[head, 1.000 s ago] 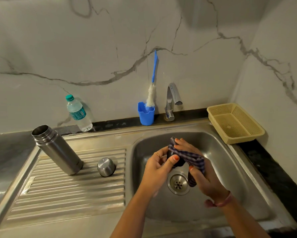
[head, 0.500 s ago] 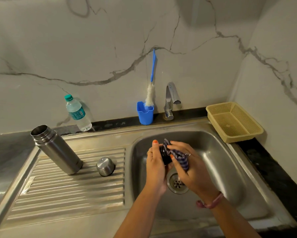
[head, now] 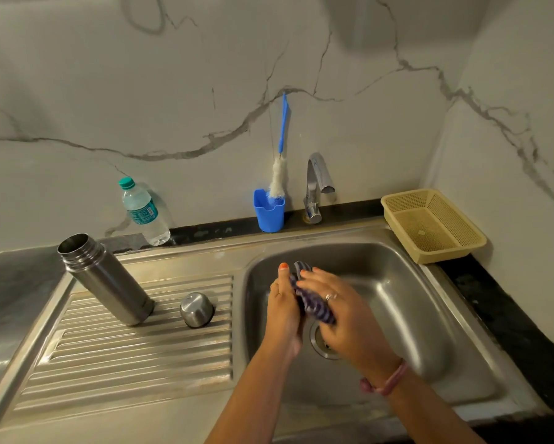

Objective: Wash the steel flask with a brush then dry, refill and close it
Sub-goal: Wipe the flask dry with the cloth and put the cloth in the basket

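Over the sink basin (head: 403,283) both my hands are pressed around a blue striped cloth (head: 314,307). My left hand (head: 282,304) grips from the left side, where a small dark flask stopper was seen earlier; cloth and fingers hide it now. From the right, my right hand (head: 342,315) wraps the cloth over it. The open steel flask (head: 105,280) stands on the ribbed drainboard (head: 125,354), with its steel cap (head: 197,309) upside down beside it. A bottle brush (head: 280,165) stands in a blue holder (head: 269,214) at the wall.
A plastic water bottle (head: 142,211) with a green cap leans against the marble wall at the back left. The tap (head: 317,184) rises behind the basin, no water running. A yellow mesh basket (head: 432,225) sits on the counter at the right.
Both hands have closed tighter together around the cloth and rotated. The dark stopper that showed between them is now covered. Flask and cap have not moved.
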Demonstrator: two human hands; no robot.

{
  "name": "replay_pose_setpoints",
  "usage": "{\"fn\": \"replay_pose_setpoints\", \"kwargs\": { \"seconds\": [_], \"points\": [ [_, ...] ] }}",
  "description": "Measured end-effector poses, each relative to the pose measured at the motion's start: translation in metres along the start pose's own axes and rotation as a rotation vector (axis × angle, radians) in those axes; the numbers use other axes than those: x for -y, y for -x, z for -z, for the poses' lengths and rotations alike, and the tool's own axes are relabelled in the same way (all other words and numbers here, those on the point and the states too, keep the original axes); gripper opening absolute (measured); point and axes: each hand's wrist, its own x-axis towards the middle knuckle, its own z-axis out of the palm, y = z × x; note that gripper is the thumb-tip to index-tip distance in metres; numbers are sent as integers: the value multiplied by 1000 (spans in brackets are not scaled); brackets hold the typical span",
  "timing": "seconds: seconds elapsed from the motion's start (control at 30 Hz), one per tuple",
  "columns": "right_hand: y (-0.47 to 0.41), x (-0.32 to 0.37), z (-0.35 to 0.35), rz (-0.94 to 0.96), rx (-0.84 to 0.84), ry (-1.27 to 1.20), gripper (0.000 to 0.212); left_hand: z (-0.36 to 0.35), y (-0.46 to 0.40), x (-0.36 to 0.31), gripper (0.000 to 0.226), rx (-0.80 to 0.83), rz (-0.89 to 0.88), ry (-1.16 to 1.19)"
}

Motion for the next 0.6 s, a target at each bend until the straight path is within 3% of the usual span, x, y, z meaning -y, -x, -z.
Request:
{"fn": "replay_pose_setpoints", "kwargs": {
  "seconds": [0.17, 0.27, 0.33, 0.43, 0.53, 0.6],
  "points": [
    [-28, 7, 4, -294, -104, -146, 22, 4, -4, 2, 45, 6, -29, -9],
    [-32, 8, 0, -508, -86, -176, 20, 7, -4, 1, 43, 9, -67, -23],
    [-29, 15, -5, -351, -166, -149, 23, 8, -4, -1, 44, 13, -71, -19],
    [-16, 22, -14, -132, -108, -88, 38, 10, -5, -9, 46, -4, 10, 42],
    [-5, 23, -19, -114, -56, -20, 48, 14, -5, -10, 49, 3, 110, 105],
    [-7, 22, -18, -171, -85, -72, 43, 15, -3, -7, 49, 20, 156, 128]
  ]
}}
